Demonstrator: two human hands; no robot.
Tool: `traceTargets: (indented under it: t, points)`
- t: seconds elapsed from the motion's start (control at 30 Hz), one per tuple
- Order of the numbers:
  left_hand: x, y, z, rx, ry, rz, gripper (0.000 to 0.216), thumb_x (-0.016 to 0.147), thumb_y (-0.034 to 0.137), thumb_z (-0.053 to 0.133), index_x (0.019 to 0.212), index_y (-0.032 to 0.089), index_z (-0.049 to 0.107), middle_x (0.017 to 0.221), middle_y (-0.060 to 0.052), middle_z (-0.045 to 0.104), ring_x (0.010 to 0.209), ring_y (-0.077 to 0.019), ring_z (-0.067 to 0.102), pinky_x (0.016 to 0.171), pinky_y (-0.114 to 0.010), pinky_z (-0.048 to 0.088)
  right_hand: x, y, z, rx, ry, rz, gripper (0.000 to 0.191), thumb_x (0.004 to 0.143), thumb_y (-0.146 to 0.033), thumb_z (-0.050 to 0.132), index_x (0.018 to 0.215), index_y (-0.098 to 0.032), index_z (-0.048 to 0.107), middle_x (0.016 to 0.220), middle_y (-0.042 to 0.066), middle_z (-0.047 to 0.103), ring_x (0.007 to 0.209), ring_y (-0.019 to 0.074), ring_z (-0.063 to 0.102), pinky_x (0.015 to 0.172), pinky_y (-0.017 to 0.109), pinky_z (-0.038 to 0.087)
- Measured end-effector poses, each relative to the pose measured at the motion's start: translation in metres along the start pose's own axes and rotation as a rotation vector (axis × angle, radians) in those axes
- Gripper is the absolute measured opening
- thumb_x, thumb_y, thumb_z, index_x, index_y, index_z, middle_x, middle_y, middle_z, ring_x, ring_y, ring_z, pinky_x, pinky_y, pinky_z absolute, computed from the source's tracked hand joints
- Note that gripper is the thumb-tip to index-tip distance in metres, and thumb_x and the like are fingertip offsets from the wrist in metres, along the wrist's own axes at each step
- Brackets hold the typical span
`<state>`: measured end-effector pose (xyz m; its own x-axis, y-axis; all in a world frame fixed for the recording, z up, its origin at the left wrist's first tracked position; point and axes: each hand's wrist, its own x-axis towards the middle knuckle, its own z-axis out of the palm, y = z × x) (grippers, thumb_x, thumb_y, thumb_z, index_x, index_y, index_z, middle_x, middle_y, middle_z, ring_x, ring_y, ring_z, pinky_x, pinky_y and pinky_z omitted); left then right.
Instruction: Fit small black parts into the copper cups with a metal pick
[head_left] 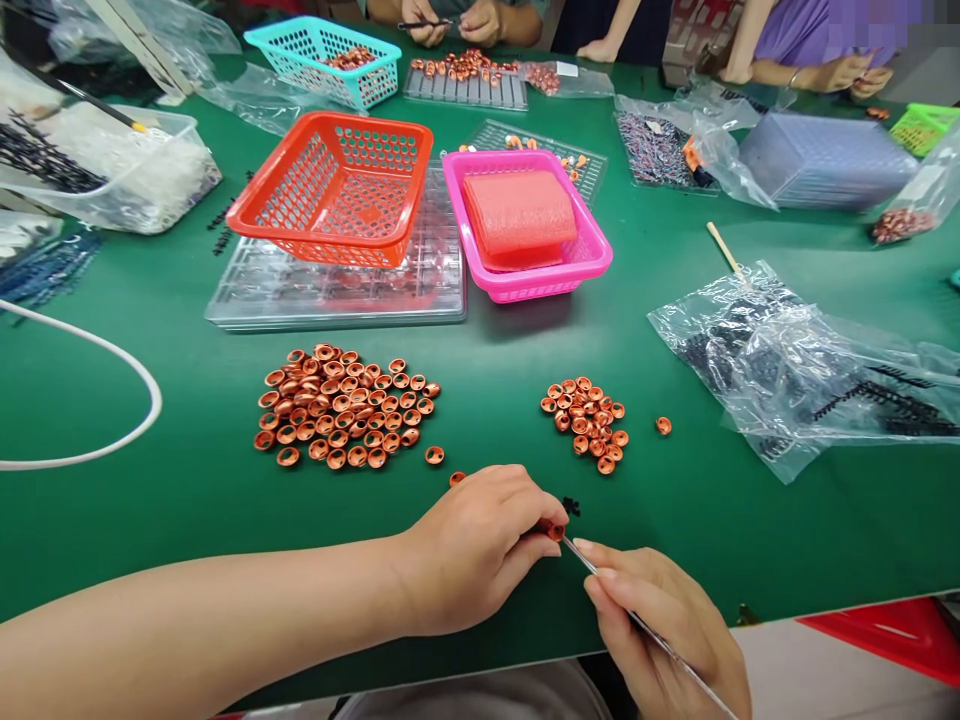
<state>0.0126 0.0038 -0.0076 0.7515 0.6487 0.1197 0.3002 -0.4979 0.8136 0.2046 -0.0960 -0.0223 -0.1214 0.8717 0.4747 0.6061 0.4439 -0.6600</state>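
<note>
My left hand [487,545] pinches a small copper-coloured cup-shaped ring [555,532] between thumb and fingers, just above the green tabletop. In my right hand [667,620] is a thin metal rod-like tool [637,622], perhaps tweezers, its tip at the ring; I cannot tell whether the tip is inside it. A few tiny black pieces [571,506] lie just beyond the fingers. Past my left hand spreads a large pile of the same copper rings [345,405], and a smaller pile [589,420] lies to its right. One loose ring [663,426] sits apart at the right.
A red basket [330,190] rests on clear plastic trays [337,300], beside a pink basket [536,275] holding foam sheet. Plastic bags with black parts [810,370] lie right. A white cable [142,365] loops at left. Co-workers' hands [457,22] work across the table.
</note>
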Motion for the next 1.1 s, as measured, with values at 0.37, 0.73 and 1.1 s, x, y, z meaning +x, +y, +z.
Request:
traceTargets:
  t: [0.37,0.73,1.1]
  points:
    - [-0.0007,-0.0013,0.0003,0.004,-0.014,0.018,0.009,0.090,0.013,0.052,0.096,0.016,0.058,0.087,-0.005,0.067,0.076,-0.0169,0.054,0.074,-0.031,0.044,-0.0015,-0.0010,0.0013,0.030,0.016,0.066,0.034,0.081,0.002,0.059,0.108,-0.018,0.059,0.107,0.006,0.069,0.093,0.0183,0.067,0.077,0.032,0.054]
    - [-0.0002,-0.0024,0.0002,0.012,-0.011,0.025,0.010,0.091,0.013,0.050,0.095,0.015,0.058,0.086,-0.006,0.067,0.076,-0.0172,0.054,0.072,-0.031,0.044,0.0003,-0.0020,0.0018,0.059,0.029,0.076,0.033,0.082,0.000,0.058,0.108,-0.020,0.059,0.106,0.006,0.070,0.091,0.0178,0.068,0.076,0.031,0.056]
    - [-0.0007,-0.0026,0.0019,0.024,-0.015,0.023,0.012,0.090,0.011,0.048,0.095,0.015,0.058,0.087,-0.006,0.066,0.078,-0.0177,0.054,0.073,-0.032,0.044,0.0040,0.0021,-0.0008,0.005,-0.007,0.040,0.026,0.084,-0.006,0.058,0.105,-0.022,0.059,0.103,0.004,0.071,0.086,0.0164,0.069,0.075,0.029,0.057]
